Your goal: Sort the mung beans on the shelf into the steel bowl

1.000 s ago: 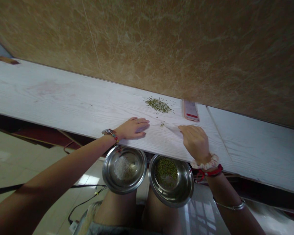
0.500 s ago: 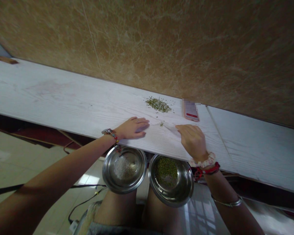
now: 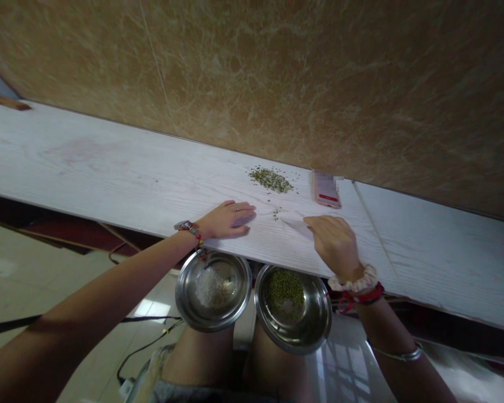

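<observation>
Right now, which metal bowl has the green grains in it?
The bowl on the right: green grains lie inside it, whereas the bowl on the left holds whitish grains.

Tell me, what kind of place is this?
Probably an indoor room, perhaps in a home: there's a long white wood-grain tabletop, a brown marble-patterned wall and a shiny pale tiled floor.

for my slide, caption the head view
Left hand flat, right hand curled, near scattered grains on white tabletop, two bowls below.
</observation>
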`<state>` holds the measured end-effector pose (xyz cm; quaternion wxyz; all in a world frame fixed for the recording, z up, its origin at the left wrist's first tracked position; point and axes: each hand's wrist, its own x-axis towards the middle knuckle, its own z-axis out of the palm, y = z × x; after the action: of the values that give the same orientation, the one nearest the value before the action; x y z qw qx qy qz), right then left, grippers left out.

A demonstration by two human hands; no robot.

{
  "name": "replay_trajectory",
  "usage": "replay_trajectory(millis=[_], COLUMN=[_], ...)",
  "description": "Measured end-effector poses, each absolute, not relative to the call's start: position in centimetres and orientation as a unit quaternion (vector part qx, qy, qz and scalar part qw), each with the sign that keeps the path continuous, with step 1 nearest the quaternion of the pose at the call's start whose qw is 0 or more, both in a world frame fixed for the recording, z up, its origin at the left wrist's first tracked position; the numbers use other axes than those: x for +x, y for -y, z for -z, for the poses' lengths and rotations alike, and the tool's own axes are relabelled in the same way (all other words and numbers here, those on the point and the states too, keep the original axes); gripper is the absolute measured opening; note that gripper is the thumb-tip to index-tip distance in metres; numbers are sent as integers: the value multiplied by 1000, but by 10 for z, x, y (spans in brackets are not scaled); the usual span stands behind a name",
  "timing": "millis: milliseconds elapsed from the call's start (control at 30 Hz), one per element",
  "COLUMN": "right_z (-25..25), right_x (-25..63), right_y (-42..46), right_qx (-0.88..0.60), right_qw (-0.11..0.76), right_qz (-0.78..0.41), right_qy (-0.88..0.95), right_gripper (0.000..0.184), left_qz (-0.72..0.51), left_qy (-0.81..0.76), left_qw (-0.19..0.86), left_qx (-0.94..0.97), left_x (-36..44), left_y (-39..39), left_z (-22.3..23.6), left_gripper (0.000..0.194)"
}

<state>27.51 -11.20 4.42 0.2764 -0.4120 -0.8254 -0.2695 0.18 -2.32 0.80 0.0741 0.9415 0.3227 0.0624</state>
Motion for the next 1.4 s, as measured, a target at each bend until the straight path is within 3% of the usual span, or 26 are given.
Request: replay_trajectory(millis=[1400], right_z=[-45], right_x=[264], right_y=[115], right_qx=[-384], right_qw=[272], right_qz=[277], right_qy=[838], right_gripper=[25], left_qz=[-74], left_qy=[-319], left_qw=[69], left_qx=[942], left_x=[1], left_y=[23], left_z=[-7], left_gripper=[46])
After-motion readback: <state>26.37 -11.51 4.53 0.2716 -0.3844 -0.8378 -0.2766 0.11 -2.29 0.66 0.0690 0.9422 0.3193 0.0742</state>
